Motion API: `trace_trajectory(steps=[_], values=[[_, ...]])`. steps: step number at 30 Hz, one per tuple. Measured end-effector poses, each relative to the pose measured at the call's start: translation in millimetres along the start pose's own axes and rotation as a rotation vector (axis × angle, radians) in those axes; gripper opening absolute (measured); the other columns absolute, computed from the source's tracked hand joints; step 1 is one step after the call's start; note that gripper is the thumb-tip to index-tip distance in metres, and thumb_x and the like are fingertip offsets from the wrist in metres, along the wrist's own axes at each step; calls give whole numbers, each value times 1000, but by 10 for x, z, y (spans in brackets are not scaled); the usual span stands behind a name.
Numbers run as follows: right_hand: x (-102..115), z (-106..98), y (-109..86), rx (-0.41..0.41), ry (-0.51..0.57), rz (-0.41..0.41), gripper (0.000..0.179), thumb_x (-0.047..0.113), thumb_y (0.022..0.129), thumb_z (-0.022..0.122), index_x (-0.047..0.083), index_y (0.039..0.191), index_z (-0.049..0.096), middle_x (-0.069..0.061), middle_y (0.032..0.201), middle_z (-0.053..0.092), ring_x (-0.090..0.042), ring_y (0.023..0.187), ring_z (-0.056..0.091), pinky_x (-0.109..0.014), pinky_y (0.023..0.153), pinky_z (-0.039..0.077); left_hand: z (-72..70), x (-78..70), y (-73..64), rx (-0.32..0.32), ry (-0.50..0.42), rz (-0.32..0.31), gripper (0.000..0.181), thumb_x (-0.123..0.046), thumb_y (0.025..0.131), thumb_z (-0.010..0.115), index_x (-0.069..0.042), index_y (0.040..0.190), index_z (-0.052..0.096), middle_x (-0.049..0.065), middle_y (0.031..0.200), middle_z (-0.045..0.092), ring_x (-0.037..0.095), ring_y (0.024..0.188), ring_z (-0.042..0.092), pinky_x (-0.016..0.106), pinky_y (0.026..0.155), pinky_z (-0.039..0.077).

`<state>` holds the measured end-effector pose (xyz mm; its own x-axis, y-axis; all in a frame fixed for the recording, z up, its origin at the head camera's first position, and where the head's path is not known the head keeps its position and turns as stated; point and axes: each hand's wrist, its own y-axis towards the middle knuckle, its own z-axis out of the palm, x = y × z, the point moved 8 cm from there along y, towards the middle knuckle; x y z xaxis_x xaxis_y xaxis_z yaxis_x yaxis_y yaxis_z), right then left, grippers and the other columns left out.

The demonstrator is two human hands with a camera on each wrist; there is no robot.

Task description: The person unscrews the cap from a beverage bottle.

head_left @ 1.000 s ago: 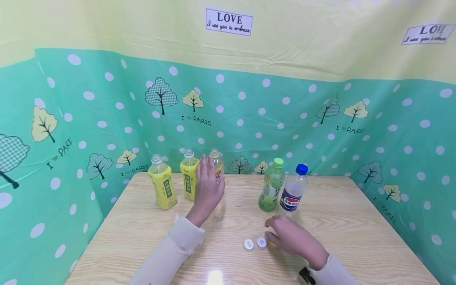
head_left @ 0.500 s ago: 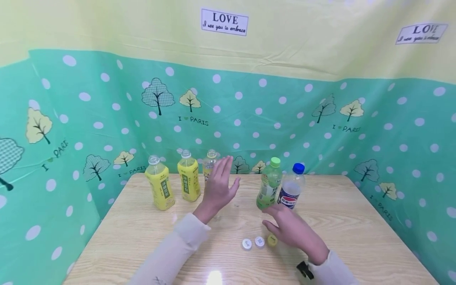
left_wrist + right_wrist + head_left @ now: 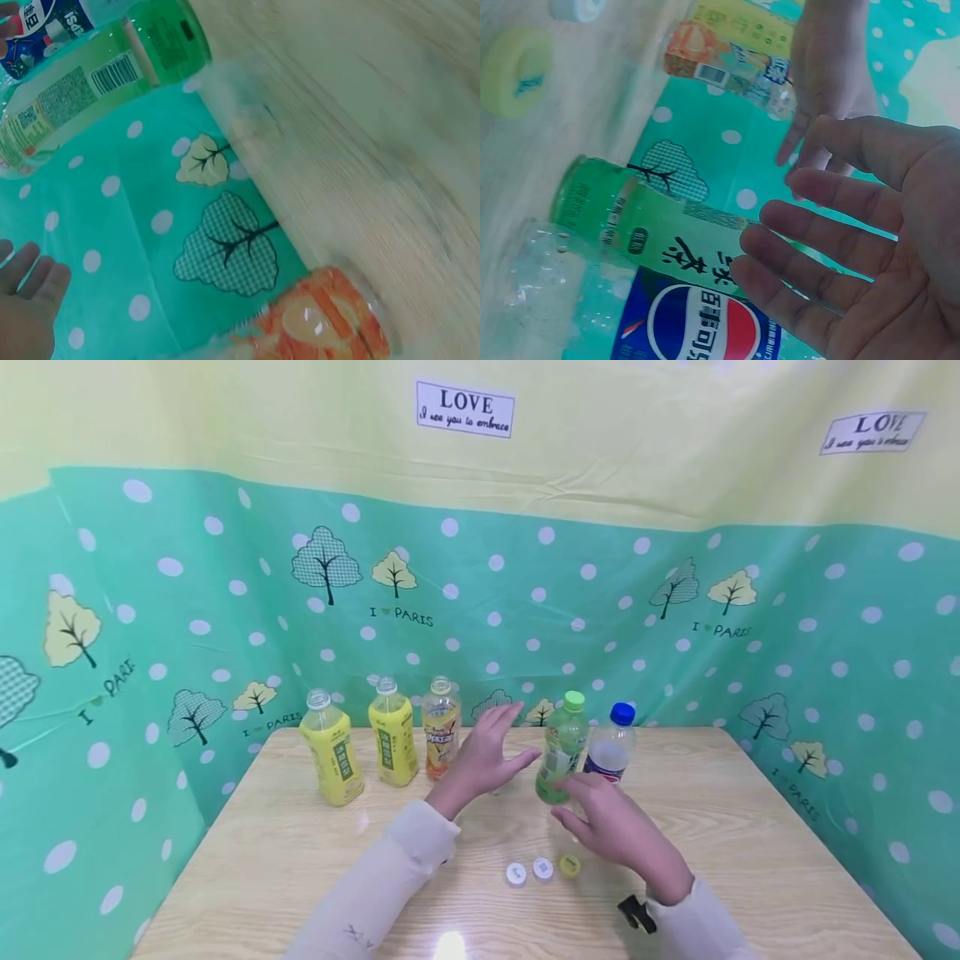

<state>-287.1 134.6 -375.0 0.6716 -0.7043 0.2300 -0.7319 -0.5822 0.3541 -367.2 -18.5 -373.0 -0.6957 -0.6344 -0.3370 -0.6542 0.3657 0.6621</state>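
Note:
My left hand (image 3: 487,758) hovers with fingers extended, left of a capped green bottle (image 3: 564,747) and apart from it. My right hand (image 3: 622,822) hangs in front of that bottle and the blue-capped Pepsi bottle (image 3: 609,752). Its fingers (image 3: 817,262) are loosely spread and hold nothing in the right wrist view. Two white caps (image 3: 516,874) and a yellow cap (image 3: 570,866) lie on the table below my right hand. Beside my left hand stands an uncapped bottle with an orange label (image 3: 441,727). The left wrist view shows the green bottle (image 3: 82,97) at its upper left.
Two uncapped yellow-labelled bottles (image 3: 332,756) stand upright at the table's left. A patterned green and yellow cloth (image 3: 480,585) hangs behind the wooden table (image 3: 720,827) and along its sides.
My left hand has moved right, from in front of the orange-labelled bottle toward the green one. My right hand has left the yellow cap and moved farther from me, toward the capped bottles.

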Motion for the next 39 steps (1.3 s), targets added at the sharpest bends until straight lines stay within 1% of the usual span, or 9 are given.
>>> trace_trajectory(steps=[4, 8, 14, 18, 22, 25, 31, 36, 39], values=[[19, -100, 47, -53, 8, -24, 34, 17, 89, 80, 5, 119, 71, -11, 115, 73, -26, 106, 70, -43, 89, 59, 113, 54, 48, 42, -104, -104, 82, -45, 89, 78, -7, 153, 44, 14, 150, 52, 34, 140, 47, 50, 113, 43], [1, -200, 74, -86, 27, -4, 37, 16, 89, 80, 5, 124, 70, -11, 118, 73, -26, 109, 70, -42, 89, 60, 254, 104, 76, 118, -246, -203, 85, -48, 89, 77, -12, 157, 41, 12, 154, 48, 33, 137, 51, 49, 108, 47], [-31, -285, 83, -110, 47, 25, 39, 19, 91, 79, 8, 127, 70, -8, 122, 72, -25, 112, 68, -42, 90, 59, 441, 172, 81, 210, -415, -279, 92, -50, 87, 78, -16, 160, 33, 13, 156, 45, 31, 135, 52, 41, 106, 51], [-18, -291, 90, -111, 58, 5, 39, 19, 92, 78, 8, 128, 69, -6, 124, 72, -24, 114, 67, -43, 92, 59, 538, 222, 73, 251, -479, -328, 98, -51, 84, 80, -22, 162, 29, 12, 159, 40, 32, 139, 49, 45, 109, 48], [2, -326, 87, -136, 62, -15, 37, 17, 92, 78, 7, 126, 70, -6, 123, 71, -25, 115, 66, -43, 94, 58, 623, 222, 94, 294, -512, -353, 104, -54, 81, 82, -23, 163, 26, 7, 163, 35, 34, 141, 45, 51, 111, 45], [16, -368, 79, -164, 56, -19, 37, 17, 91, 80, 6, 125, 70, -7, 122, 71, -26, 117, 65, -44, 96, 57, 681, 192, 131, 323, -513, -348, 107, -53, 80, 83, -22, 164, 23, 6, 164, 34, 33, 143, 44, 50, 112, 44], [51, -392, 74, -197, 35, -54, 41, 16, 90, 80, 4, 127, 68, -11, 125, 69, -30, 119, 63, -46, 98, 56, 763, 139, 172, 359, -497, -363, 110, -49, 79, 85, -20, 164, 22, 7, 162, 38, 28, 143, 45, 49, 113, 42], [76, -409, 68, -228, 18, -82, 44, 17, 89, 80, 3, 128, 67, -14, 127, 68, -32, 120, 63, -46, 98, 55, 843, 104, 186, 383, -485, -353, 105, -42, 82, 85, -21, 163, 23, 2, 160, 42, 25, 144, 42, 49, 116, 38], [88, -412, 75, -236, 24, -87, 44, 17, 89, 80, 4, 129, 66, -14, 127, 68, -32, 121, 63, -46, 99, 55, 882, 96, 187, 384, -500, -346, 101, -39, 83, 84, -23, 163, 25, -1, 156, 46, 23, 142, 45, 47, 115, 40]])
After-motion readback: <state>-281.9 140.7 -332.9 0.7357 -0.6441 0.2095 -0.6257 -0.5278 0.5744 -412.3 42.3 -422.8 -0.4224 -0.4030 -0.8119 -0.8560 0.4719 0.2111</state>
